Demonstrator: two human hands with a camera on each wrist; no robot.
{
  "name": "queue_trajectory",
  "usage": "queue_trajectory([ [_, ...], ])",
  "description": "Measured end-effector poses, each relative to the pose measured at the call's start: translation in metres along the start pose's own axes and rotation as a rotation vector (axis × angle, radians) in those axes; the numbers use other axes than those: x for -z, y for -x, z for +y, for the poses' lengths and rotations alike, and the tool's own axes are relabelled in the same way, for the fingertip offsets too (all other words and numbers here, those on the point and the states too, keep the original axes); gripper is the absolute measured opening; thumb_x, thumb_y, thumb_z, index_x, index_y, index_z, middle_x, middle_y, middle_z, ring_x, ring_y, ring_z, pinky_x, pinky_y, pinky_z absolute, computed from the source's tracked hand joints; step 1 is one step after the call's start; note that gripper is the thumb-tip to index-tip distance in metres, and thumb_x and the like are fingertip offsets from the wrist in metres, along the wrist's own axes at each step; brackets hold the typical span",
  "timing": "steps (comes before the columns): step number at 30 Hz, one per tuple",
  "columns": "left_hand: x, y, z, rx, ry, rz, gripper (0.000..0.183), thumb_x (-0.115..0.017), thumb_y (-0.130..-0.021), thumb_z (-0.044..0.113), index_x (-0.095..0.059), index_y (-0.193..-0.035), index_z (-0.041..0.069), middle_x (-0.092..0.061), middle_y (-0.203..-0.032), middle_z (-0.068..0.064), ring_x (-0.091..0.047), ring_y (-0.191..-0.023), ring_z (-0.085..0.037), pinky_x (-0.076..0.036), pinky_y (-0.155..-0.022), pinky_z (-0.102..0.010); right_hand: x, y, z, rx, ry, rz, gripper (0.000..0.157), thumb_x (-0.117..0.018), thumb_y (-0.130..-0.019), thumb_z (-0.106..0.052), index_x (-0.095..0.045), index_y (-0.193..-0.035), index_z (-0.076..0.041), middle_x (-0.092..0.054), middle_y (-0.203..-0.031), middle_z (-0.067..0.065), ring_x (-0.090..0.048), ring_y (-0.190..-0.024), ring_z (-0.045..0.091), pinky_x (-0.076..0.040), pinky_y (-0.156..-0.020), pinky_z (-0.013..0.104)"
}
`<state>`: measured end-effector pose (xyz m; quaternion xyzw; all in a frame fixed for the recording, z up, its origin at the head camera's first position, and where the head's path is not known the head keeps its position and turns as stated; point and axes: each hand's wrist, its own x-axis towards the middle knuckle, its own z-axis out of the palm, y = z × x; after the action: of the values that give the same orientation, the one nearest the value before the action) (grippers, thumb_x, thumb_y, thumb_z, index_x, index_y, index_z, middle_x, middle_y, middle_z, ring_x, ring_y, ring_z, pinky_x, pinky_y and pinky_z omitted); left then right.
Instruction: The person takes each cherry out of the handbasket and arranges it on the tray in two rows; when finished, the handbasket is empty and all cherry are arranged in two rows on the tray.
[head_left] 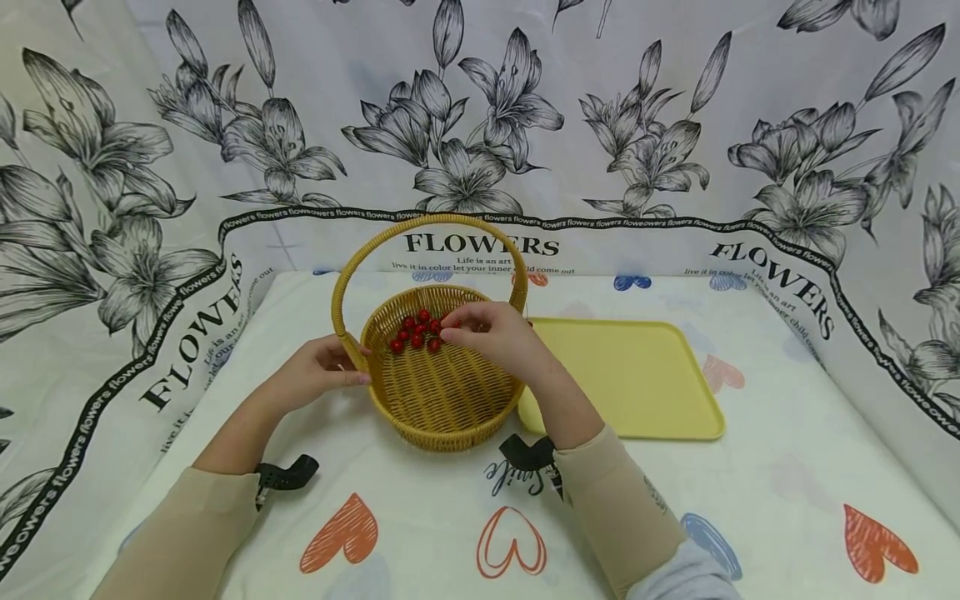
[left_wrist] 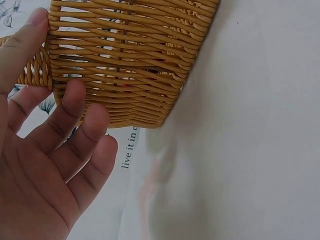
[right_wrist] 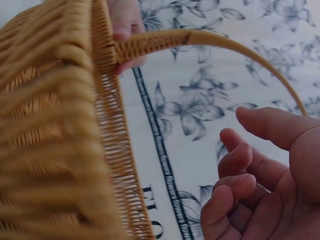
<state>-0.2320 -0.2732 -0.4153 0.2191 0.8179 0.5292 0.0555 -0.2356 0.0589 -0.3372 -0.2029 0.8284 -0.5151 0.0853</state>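
A woven tan basket point(head_left: 450, 432) with a tall arched handle point(head_left: 431, 218) sits on the cloth. Inside it, toward the back left, lie several small round red fruits point(head_left: 417, 341) that look like cherries. My left hand point(head_left: 327, 367) holds the basket's left side where the handle meets the rim; its thumb lies on the rim in the left wrist view. Over the basket's right part is my right hand point(head_left: 495, 337), its fingertips close to the fruits in the head view. In the right wrist view, its loosely bent fingers point(right_wrist: 232, 162) and thumb stand apart with nothing between them.
To the right of the basket lies a yellow rectangular tray point(head_left: 622, 379), partly hidden by my right forearm. A white cloth point(head_left: 420, 533) with printed hearts covers the table. Flower-printed fabric point(head_left: 637, 150) hangs at the back and sides.
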Motion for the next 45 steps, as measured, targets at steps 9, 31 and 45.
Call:
queue_trajectory([
  [9,0.001,0.002,-0.003,0.001,0.008,0.006,0.034,-0.079,-0.089,0.003,-0.064,-0.118,-0.006,-0.070,-0.106,-0.016,-0.068,-0.095,-0.023,-0.056,-0.077,-0.029,-0.025,-0.028,-0.005,-0.107,0.067,-0.058,0.020,-0.073,-0.098,-0.032,-0.075,-0.111,-0.018,-0.069,-0.101,-0.001,-0.061,-0.094,0.020,-0.050,-0.078,0.036],
  [31,-0.001,-0.004,0.001,-0.009,-0.028,-0.011,0.032,-0.080,-0.090,0.008,-0.066,-0.117,-0.001,-0.070,-0.102,-0.008,-0.066,-0.094,-0.027,-0.055,-0.078,-0.031,-0.053,-0.117,0.031,-0.117,0.413,-0.173,0.023,-0.075,-0.096,-0.023,-0.076,-0.116,-0.012,-0.071,-0.117,0.002,-0.060,-0.082,0.013,-0.053,-0.082,0.036],
  [45,0.001,0.000,0.000,0.003,-0.007,-0.008,0.033,-0.082,-0.088,0.008,-0.067,-0.116,0.000,-0.071,-0.104,-0.010,-0.067,-0.096,-0.030,-0.056,-0.078,-0.031,-0.065,-0.121,0.029,-0.087,0.646,-0.280,0.020,-0.083,-0.090,-0.028,-0.079,-0.104,-0.014,-0.072,-0.108,-0.002,-0.066,-0.089,0.015,-0.053,-0.076,0.029],
])
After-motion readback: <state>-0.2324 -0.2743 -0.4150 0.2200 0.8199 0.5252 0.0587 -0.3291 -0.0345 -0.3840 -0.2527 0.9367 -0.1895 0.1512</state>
